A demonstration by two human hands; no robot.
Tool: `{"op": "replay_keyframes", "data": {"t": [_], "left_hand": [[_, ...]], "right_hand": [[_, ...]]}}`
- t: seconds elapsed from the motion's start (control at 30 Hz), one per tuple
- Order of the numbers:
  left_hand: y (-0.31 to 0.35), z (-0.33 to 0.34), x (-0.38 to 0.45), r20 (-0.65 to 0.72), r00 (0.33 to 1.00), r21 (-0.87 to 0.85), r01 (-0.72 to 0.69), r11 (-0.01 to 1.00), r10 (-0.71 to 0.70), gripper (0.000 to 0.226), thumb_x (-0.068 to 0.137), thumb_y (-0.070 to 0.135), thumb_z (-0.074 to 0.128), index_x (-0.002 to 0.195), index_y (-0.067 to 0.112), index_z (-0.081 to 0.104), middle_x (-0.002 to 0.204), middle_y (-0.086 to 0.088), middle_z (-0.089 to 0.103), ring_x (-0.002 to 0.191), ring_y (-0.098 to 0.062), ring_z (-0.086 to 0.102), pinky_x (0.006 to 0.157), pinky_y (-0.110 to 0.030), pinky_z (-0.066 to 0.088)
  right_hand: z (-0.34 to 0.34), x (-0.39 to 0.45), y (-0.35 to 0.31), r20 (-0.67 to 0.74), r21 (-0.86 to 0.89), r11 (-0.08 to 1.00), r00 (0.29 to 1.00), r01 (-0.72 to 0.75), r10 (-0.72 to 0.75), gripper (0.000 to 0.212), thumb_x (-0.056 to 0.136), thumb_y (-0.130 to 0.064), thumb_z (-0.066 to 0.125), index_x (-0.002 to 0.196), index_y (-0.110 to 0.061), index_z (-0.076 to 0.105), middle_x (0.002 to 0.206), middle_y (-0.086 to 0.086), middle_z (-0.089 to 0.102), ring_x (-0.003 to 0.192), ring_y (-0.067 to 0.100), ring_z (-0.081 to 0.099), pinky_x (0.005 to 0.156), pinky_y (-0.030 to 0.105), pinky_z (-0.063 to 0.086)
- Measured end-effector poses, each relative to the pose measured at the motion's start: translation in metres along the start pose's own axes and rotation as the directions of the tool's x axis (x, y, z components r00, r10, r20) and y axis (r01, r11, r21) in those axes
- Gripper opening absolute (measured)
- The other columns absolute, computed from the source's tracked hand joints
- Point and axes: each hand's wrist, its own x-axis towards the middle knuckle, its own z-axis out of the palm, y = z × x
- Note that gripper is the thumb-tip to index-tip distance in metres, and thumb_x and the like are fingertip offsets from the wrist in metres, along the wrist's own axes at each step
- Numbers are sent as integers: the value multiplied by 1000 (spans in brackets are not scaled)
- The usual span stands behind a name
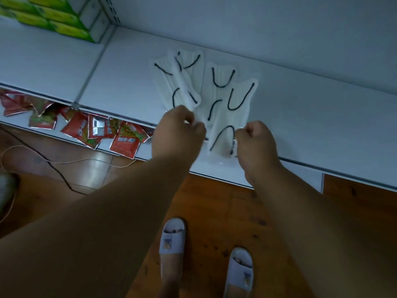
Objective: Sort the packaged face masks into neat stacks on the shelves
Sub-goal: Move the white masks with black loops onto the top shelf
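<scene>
White packaged face masks with black ear loops (221, 97) lie beyond both hands; left hand (179, 131) and right hand (256, 139) each pinch the nearest clear-wrapped mask (221, 145).

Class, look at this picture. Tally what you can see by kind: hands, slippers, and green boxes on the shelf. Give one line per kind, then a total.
Hands: 2 (left hand, right hand)
Slippers: 2 ()
Green boxes: at least 4 in view, cut off by the frame edge
Total: at least 8
</scene>
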Motion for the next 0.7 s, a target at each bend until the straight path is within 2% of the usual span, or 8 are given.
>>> {"op": "replay_keyframes", "data": {"t": [0.1, 0.2, 0.3, 0.37, 0.43, 0.53, 0.63, 0.7], "left_hand": [[-6, 7, -2, 277, 942, 130, -231, 964, 188, 17, 89, 36, 64, 95, 20, 63, 110, 0, 55, 92, -19, 59, 79, -34, 51], [-15, 1, -1, 327, 925, -57, -184, 981, 192, 25, 96, 40, 56, 104, 19, 68, 124, 7, 50, 106, -11, 55, 88, -28, 45], [-29, -11, 10, 153, 981, -268, 154, 951, -116, 26, 95, 41, 60, 110, 20, 61, 110, 4, 60, 89, -9, 63, 74, -28, 54], [-41, -21, 25, 303, 857, -520, 515, 682, -416, 36, 90, 38, 69, 116, 15, 62, 103, -3, 68, 85, -15, 68, 77, -34, 57], [-52, -24, 35, 480, 761, -621, 647, 443, -438, 35, 87, 26, 75, 114, 6, 66, 101, -11, 72, 85, -23, 71, 80, -40, 60], [-64, -31, 50, 343, 809, -544, 586, 601, -477, 19, 89, 15, 68, 105, 8, 62, 88, -4, 64, 76, -20, 64, 65, -30, 56], [-76, -47, 65, 164, 810, -476, 565, 674, -563, 19, 86, 20, 72, 101, 10, 65, 90, -9, 66, 81, -26, 66, 73, -35, 59], [-82, -54, 74, 111, 824, -360, 554, 751, -555, 24, 88, 21, 69, 108, 10, 63, 92, -9, 64, 77, -23, 61, 69, -34, 57]], "right_hand": [[21, -6, -19, 195, 287, 945, 975, -158, 104, 12, 90, -30, 57, 88, -19, 60, 88, 9, 65, 83, 27, 66, 73, 45, 57], [33, -2, -24, 196, 269, 950, 974, -161, 109, 15, 90, -27, 64, 100, -17, 63, 98, 8, 71, 91, 27, 71, 79, 44, 61], [42, 2, -29, 262, 290, 937, 958, -193, 116, 21, 83, -23, 68, 102, -13, 68, 105, 13, 73, 101, 36, 68, 91, 62, 52], [52, 4, -33, 350, 309, 922, 929, -233, 118, 31, 84, -25, 71, 105, -4, 65, 114, 20, 69, 112, 41, 63, 99, 63, 46], [62, 11, -38, 328, 189, 972, 942, -140, 72, 26, 90, -34, 66, 93, -8, 67, 99, 11, 70, 97, 27, 67, 88, 44, 53], [74, 30, -51, 181, -92, 975, 966, 202, -183, 26, 101, -29, 47, 92, -17, 67, 89, 2, 60, 75, 14, 54, 66, 30, 42], [92, 57, -58, 274, -525, 684, 862, 506, -427, 39, 102, -28, 45, 135, -10, 52, 147, 9, 42, 130, 23, 45, 98, 26, 37], [107, 70, -59, 398, -659, 531, 846, 532, -354, 63, 102, -40, 44, 154, -11, 24, 165, 10, 11, 150, 25, 15, 118, 37, 19]]}}
